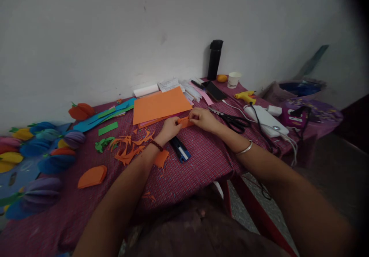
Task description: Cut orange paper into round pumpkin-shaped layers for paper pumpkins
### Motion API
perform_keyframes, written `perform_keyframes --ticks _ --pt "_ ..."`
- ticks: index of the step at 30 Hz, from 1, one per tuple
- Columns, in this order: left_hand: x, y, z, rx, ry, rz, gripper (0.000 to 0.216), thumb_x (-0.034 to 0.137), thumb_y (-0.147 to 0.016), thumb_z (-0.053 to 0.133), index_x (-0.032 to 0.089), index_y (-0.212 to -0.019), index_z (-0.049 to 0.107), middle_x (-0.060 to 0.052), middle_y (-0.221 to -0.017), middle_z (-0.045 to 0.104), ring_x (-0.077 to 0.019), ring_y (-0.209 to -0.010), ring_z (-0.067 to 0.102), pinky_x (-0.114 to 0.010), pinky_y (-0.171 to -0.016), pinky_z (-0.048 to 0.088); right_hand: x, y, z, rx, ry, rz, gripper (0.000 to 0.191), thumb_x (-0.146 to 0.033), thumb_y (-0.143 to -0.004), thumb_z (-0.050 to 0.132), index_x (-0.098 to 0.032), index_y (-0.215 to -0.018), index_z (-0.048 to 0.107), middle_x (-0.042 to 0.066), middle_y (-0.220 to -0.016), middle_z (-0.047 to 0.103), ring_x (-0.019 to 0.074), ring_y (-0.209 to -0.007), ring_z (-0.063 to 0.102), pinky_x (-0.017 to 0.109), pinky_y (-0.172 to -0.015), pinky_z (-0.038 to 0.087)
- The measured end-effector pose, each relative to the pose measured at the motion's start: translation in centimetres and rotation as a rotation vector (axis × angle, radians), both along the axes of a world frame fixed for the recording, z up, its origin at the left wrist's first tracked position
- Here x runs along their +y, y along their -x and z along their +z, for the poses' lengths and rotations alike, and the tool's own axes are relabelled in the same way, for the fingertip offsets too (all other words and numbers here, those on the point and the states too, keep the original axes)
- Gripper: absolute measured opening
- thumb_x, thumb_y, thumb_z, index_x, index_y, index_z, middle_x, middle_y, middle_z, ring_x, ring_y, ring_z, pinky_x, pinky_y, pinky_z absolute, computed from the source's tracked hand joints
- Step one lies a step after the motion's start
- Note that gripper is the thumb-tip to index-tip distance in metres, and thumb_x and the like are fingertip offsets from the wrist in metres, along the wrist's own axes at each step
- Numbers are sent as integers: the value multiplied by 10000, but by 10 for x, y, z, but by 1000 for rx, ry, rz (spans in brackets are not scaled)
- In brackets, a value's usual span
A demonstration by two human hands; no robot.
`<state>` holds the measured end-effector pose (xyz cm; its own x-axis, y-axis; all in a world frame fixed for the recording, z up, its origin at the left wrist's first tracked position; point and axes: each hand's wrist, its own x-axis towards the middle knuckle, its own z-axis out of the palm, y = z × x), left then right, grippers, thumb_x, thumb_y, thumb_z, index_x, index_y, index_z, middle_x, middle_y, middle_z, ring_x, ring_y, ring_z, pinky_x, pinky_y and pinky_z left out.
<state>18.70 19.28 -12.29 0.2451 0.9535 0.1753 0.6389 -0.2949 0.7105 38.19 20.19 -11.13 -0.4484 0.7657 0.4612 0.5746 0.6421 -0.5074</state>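
Note:
Between my two hands is a small piece of orange paper, held just above the table. My left hand pinches its left end, and my right hand pinches the right end. Below my left hand lies a black and blue stapler. Black-handled scissors rest open to the right of my right hand. Close behind the hands are stacked orange paper sheets. Orange paper scraps and a cut orange square lie around my left wrist.
Rounded orange cutouts and green paper lie left, near colourful paper ornaments. At the back stand a black bottle and a paper cup. A yellow glue gun, phone and corded white power box sit right.

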Motion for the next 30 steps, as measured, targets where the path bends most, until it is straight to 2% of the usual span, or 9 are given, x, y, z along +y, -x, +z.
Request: perform_keyframes --ticks 8,11,17,24,30 --pt "-2 -2 4 -2 18 3 75 100 -687 534 161 -643 534 34 -571 505 -105 -532 434 -220 -523 324 -3 2 3 -44 59 -48 122 -68 -743 539 -159 -714 615 14 -703 612 124 -628 505 244 -608 329" --pt "-2 -1 4 -30 37 -12 124 187 -765 527 169 -643 515 34 -542 498 -109 -510 458 -221 -513 348 -2 2 3 -71 45 -46 109 -84 -751 540 -161 -717 608 16 -702 615 126 -627 501 242 -604 326" --pt "-1 2 2 -105 71 -34 360 373 -923 365 172 -656 500 -12 -550 568 -122 -503 543 -229 -520 417 -2 2 1 -104 0 -37 91 -103 -778 532 -163 -737 588 17 -701 600 127 -624 489 250 -602 307" --pt "-1 3 2 -143 86 -48 361 383 -928 364 178 -664 500 -15 -562 580 -113 -493 547 -216 -513 421 -5 2 3 -136 -14 -28 90 -111 -790 517 -170 -735 559 12 -692 580 124 -611 466 249 -598 293" --pt "-3 2 4 -92 63 -25 397 389 -921 374 180 -603 489 -8 -517 544 -109 -464 481 -219 -483 358 -7 3 2 -153 -33 -51 81 -124 -785 511 -170 -745 564 21 -708 597 131 -618 484 244 -595 301"
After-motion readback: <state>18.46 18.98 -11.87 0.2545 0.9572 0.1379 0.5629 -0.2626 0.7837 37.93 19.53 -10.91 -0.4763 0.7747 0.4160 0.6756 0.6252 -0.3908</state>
